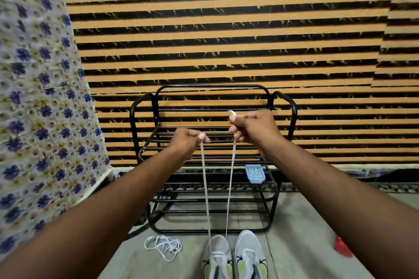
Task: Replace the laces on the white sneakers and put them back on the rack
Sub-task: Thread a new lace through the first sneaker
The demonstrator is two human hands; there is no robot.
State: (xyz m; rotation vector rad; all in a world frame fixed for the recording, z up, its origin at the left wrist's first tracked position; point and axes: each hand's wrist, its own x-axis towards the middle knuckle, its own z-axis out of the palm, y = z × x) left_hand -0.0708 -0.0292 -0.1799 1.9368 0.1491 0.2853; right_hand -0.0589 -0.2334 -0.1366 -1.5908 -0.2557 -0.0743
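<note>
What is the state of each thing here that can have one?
left hand: pinches one lace end
right hand: pinches the other end
white lace: threaded through left sneaker, taut
left sneaker: on floor, partly laced
right sneaker: on floor
loose lace: tangled on floor
shoe rack: upright, holds blue tray

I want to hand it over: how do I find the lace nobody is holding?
Start at the black metal shoe rack against the striped wall. On the floor by its front left corner, beside the white sneakers, lies a white lace. Unlike the taut lace, it's a slack tangle.
</note>
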